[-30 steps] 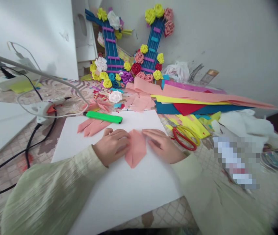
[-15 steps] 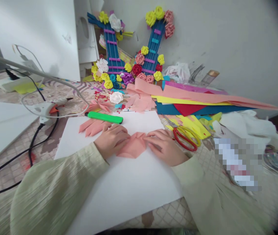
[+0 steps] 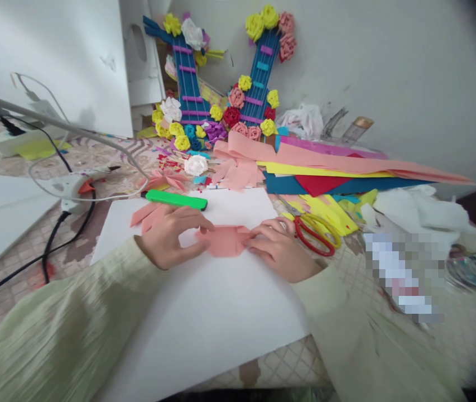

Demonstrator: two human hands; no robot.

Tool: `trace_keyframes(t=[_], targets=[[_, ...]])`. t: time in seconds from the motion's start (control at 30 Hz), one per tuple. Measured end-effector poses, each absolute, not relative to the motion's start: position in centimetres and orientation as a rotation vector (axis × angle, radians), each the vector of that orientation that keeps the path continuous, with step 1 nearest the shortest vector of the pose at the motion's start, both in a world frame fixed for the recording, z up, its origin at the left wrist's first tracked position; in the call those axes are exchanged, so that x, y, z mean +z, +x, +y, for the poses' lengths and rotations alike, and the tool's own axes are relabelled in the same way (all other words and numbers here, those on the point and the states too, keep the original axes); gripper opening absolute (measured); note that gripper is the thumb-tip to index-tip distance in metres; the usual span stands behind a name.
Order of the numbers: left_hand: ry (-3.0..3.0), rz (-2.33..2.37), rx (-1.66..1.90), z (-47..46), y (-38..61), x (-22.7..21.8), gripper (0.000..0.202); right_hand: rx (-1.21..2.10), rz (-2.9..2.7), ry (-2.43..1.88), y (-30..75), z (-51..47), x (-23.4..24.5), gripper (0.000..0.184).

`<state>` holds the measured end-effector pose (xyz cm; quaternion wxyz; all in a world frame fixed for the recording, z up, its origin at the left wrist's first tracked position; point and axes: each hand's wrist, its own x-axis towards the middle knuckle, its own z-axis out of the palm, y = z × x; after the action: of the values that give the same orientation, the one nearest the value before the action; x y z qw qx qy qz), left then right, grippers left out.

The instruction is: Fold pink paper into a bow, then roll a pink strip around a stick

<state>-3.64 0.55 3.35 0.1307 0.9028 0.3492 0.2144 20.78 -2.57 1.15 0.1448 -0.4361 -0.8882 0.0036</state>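
Observation:
A folded piece of pink paper (image 3: 226, 241) lies on a white sheet (image 3: 221, 312) in front of me. Thumb and fingers of my left hand (image 3: 173, 234) are spread apart, their tips at the left edge of the folded paper. On the other side, my right hand (image 3: 282, 248) pinches the right edge between thumb and fingers. Just behind my left hand are other folded pink pieces (image 3: 140, 216), partly hidden by it, and a green highlighter-like stick (image 3: 176, 199) with dark ends. Scissors (image 3: 315, 234) with red and yellow handles lie to the right of my right hand.
Blue guitar-shaped crafts (image 3: 258, 78) with paper roses lean at the wall. Long pink paper strips (image 3: 330, 159) and coloured sheets lie at back right, near white tissue (image 3: 426, 215). A power strip (image 3: 77, 187) with black cables sits left. A blurred-out item (image 3: 400, 279) is far right.
My left hand has moved left and its fingers have spread apart. The pink paper now looks flatter and more rectangular. My right hand stays at its right edge.

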Motion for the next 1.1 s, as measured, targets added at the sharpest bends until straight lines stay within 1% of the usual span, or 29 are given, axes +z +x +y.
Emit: trace_keyframes(t=[0.13,0.37,0.5,0.6,0.73,0.87,1.1], targets=[[2.654,0.992,0.514,0.9,-3.4,2.8,0.017,0.011,-2.542,-1.252,21.0,-2.5,1.1,0.017],[2.643,1.037,0.554,0.9,-2.4,1.0,0.011,0.003,-2.481,-1.234,21.6,-2.3,1.4,0.021],[2.665,0.930,0.457,0.7,-2.4,1.2,0.016,0.084,-2.550,-1.111,21.2,-2.3,1.3,0.019],[2.659,0.928,0.427,0.6,-2.4,1.3,0.013,0.150,-2.566,-1.093,20.7,-2.3,1.1,0.014],[2.648,0.951,0.444,0.6,-2.4,1.0,0.010,0.122,-2.546,-1.094,20.5,-2.1,0.7,0.014],[2.670,0.932,0.463,0.7,-2.5,0.6,0.014,0.073,-2.552,-1.082,20.4,-1.9,0.5,0.014],[2.730,0.896,0.503,1.0,-2.6,0.3,0.016,0.141,-2.517,-1.107,20.4,-1.8,0.7,0.013]])
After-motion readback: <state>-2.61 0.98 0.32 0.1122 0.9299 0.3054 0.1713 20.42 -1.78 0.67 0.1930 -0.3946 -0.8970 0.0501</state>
